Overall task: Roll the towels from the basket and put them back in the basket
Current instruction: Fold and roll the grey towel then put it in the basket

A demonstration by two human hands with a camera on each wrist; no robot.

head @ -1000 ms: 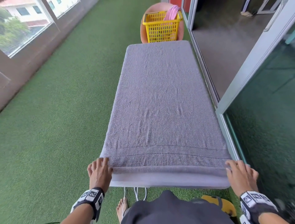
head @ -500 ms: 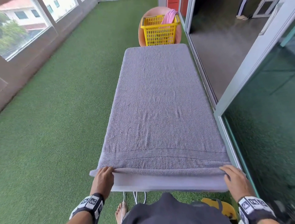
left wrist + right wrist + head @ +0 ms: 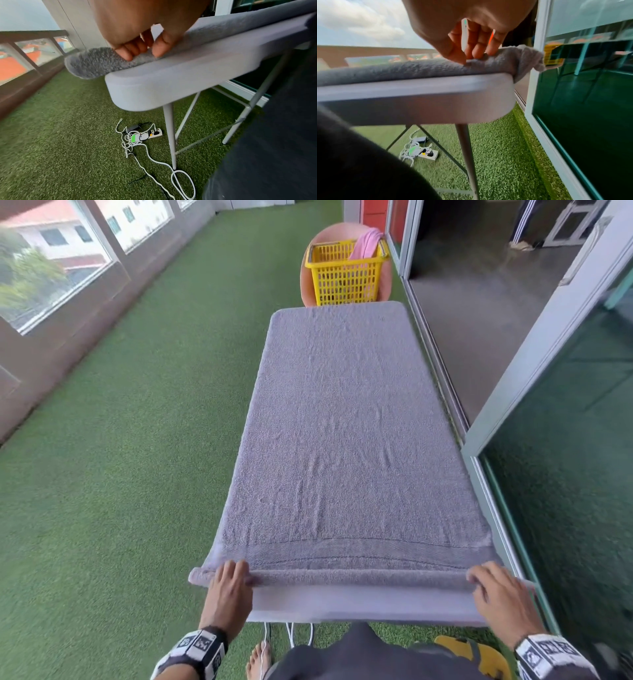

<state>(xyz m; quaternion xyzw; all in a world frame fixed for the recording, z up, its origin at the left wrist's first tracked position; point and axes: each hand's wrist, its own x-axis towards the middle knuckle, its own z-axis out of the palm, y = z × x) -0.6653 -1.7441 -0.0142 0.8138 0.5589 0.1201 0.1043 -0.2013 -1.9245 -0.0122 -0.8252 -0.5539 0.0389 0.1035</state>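
A large grey towel [image 3: 342, 440] lies spread along the white folding table [image 3: 363, 607], its near edge turned over into a thin roll [image 3: 359, 577]. My left hand [image 3: 230, 580] grips the roll's left end, fingers curled over it and thumb against it [image 3: 137, 51]. My right hand [image 3: 493, 587] holds the right end, fingertips pressed into the cloth [image 3: 474, 55]. The yellow basket [image 3: 346, 273] stands beyond the table's far end with a pink towel [image 3: 368, 242] draped over its rim.
Green artificial turf [image 3: 137, 474] covers the floor to the left. A glass sliding door [image 3: 565, 474] runs close along the table's right side. Under the table lie a power strip [image 3: 154, 134] and tangled white cables [image 3: 133, 142]. A yellow sandal [image 3: 479, 655] sits by my feet.
Both hands have turned the towel's near edge over and pushed it forward, so a thin roll now stands where the flat hem lay. The view has tilted downward slightly.
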